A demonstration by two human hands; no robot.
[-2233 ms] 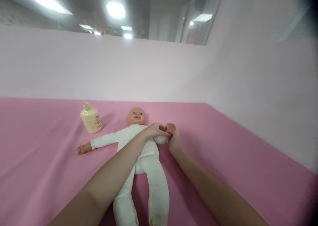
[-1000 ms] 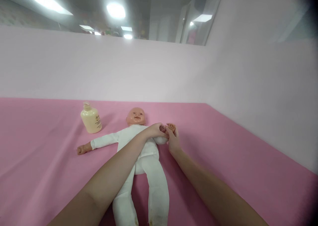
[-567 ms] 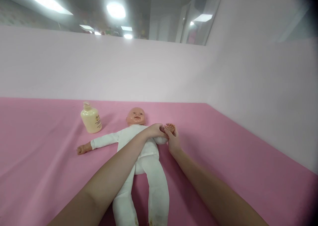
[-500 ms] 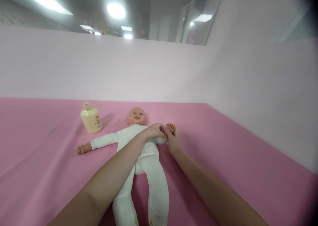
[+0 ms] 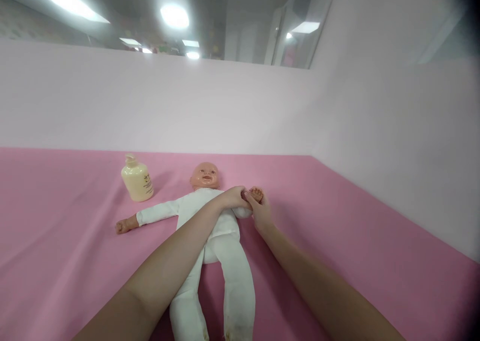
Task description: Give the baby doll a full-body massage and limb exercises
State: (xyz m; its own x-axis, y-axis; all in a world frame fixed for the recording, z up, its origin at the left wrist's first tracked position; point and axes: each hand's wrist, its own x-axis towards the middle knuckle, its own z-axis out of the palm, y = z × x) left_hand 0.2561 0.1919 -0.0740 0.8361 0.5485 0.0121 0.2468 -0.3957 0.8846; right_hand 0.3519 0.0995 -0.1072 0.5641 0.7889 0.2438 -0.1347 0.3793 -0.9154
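A baby doll [image 5: 231, 253] with a white cloth body lies on its back, its head at the far end. My left hand [image 5: 236, 198] reaches across the doll's chest and is closed around its arm near the wrist, on the right side of the picture. My right hand [image 5: 261, 212] grips the doll's hand [image 5: 256, 194] from the right, thumb on the palm; the doll's small fingers show above my grip. The doll's other arm [image 5: 158, 212] stretches out to the left on the surface.
A pale yellow pump bottle [image 5: 138, 182] stands left of the doll's head. Pink padded covering [image 5: 67, 261] lies under everything. A white wall [image 5: 157, 101] rises behind, another [image 5: 405, 131] at the right, with a window [image 5: 247, 21] above.
My right thumb has shifted slightly on the doll's palm, and the doll's hand has tilted a little. Otherwise both hands stay in place.
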